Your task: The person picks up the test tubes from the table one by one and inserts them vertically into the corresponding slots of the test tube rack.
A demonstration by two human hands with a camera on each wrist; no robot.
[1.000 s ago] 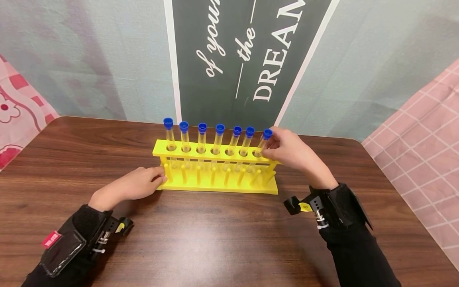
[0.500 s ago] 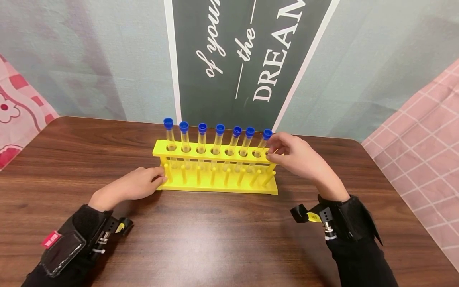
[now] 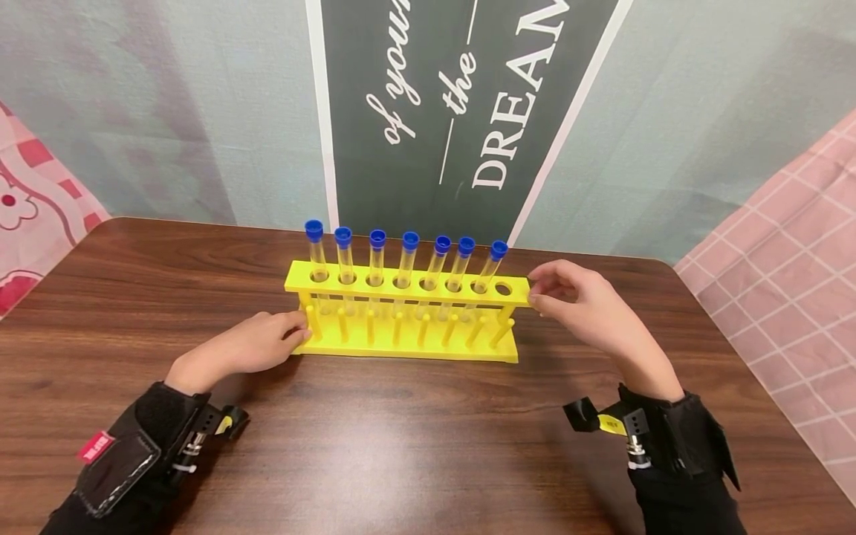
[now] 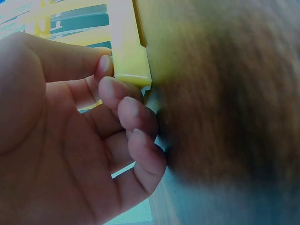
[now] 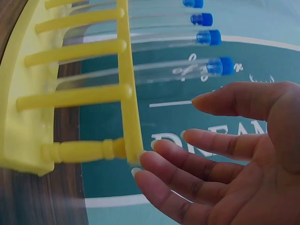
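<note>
A yellow test-tube rack (image 3: pixel 294 283) stands on the brown table, with several clear tubes with blue caps upright in its holes. The last tube (image 3: pixel 496 254) leans slightly, and the hole (image 3: pixel 503 288) to its right is empty. My left hand (image 3: pixel 297 331) pinches the rack's left lower end; in the left wrist view the thumb and fingers of that hand (image 4: pixel 106 77) close on a yellow corner (image 4: pixel 130 54). My right hand (image 3: pixel 539 291) hovers at the rack's right end with relaxed fingers and holds nothing. In the right wrist view its fingertips (image 5: pixel 140 159) sit at the top plate's edge (image 5: pixel 131 108).
The wooden table (image 3: pixel 414 438) stretches toward me in front of the rack. A dark banner with white lettering (image 3: pixel 455 111) hangs on the wall behind. Pink cloth lies at the right edge (image 3: pixel 789 267) and the left edge (image 3: pixel 27 215).
My right hand let go of the last tube's cap and drew back to the right, off the rack's end. The left hand and rack stayed put.
</note>
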